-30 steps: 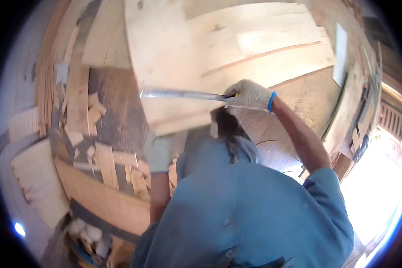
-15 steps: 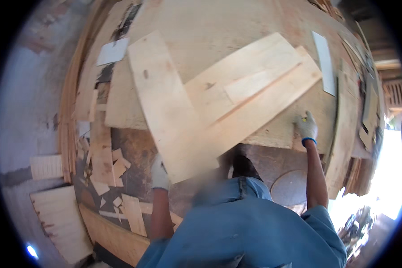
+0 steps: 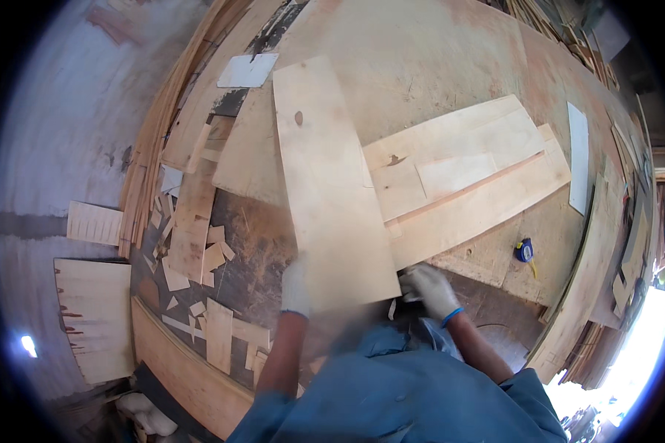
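Note:
My left hand [image 3: 295, 286], in a pale work glove, grips the left edge of a long plywood board [image 3: 332, 177] near its close end. The board lies slanted across the larger sheets, its near end reaching toward my body. My right hand [image 3: 431, 290], gloved with a blue cuff, is beside the board's near right corner, fingers curled in. Something dark shows at its fingertips, too small to make out. Farther right, a blue tape measure [image 3: 524, 250] with a yellow tab lies on the sheet. Another plywood piece [image 3: 465, 140] rests over a narrower board [image 3: 488, 203] to the right.
A large plywood sheet [image 3: 436, 59] spreads beneath the boards. White strips [image 3: 578, 159] and a white piece [image 3: 247, 71] lie on it. Several wood offcuts [image 3: 214, 255] are scattered at left, near long stacked battens [image 3: 144, 177]. Panels lean against the left wall.
My right hand has let go of the tape measure and come back to the board's near corner. My left hand stays on the board, and the view has shifted.

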`<state>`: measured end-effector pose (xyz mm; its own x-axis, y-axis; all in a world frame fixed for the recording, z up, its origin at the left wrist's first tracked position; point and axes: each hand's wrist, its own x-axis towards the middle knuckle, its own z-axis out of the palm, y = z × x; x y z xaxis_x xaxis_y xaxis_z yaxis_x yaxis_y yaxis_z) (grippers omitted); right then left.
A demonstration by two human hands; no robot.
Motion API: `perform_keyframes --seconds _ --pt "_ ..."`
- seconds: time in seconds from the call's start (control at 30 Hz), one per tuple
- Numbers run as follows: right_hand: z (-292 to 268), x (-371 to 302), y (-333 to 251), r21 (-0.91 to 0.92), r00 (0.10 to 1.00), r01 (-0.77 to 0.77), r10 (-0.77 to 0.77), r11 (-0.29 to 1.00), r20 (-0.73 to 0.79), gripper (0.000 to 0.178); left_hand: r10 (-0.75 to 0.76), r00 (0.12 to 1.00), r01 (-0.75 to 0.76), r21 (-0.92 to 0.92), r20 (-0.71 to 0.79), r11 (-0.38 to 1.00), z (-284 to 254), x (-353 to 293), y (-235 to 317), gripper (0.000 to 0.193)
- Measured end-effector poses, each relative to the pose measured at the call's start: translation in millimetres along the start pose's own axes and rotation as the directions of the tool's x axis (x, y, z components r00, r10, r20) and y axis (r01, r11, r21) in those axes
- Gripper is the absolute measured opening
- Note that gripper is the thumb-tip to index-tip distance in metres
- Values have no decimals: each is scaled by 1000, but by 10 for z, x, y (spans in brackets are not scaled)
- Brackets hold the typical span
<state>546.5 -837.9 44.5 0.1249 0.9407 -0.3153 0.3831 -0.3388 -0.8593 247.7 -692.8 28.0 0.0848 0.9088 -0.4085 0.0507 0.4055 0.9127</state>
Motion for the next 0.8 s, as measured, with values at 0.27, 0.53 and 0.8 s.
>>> perform_keyframes --seconds 0.27,0.53,0.8 --pt "-114 -37 -417 296 996 -85 86 951 10 22 -70 966 114 -169 248 979 248 -24 206 37" --pt "120 -231 -518 370 891 6 163 929 -424 44 -51 858 438 -678 510 590 483 1651 1218 48" --pt "981 -187 -1698 770 781 195 379 608 -497 45 -103 851 422 -553 515 719 -393 1676 1424 48"
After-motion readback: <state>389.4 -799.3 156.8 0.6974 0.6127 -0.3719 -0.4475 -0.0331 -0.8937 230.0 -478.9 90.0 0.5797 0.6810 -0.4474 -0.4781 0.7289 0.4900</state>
